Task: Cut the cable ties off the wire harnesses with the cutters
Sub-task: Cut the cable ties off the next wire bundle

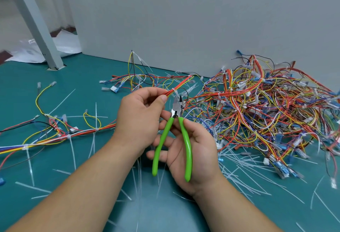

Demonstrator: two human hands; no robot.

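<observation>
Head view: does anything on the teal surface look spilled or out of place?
Yes. Cut white cable ties lie strewn across the teal surface, and the wire harnesses on the right form a tangled heap.

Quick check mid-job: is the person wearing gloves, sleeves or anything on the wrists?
No. The left hand and right hand are bare, with no gloves. The left forearm and right forearm are uncovered to the frame's edge, so no sleeve shows. No watch, bracelet or ring is visible.

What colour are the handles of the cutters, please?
Bright green handles on the cutters, clearest in the head view.
</observation>
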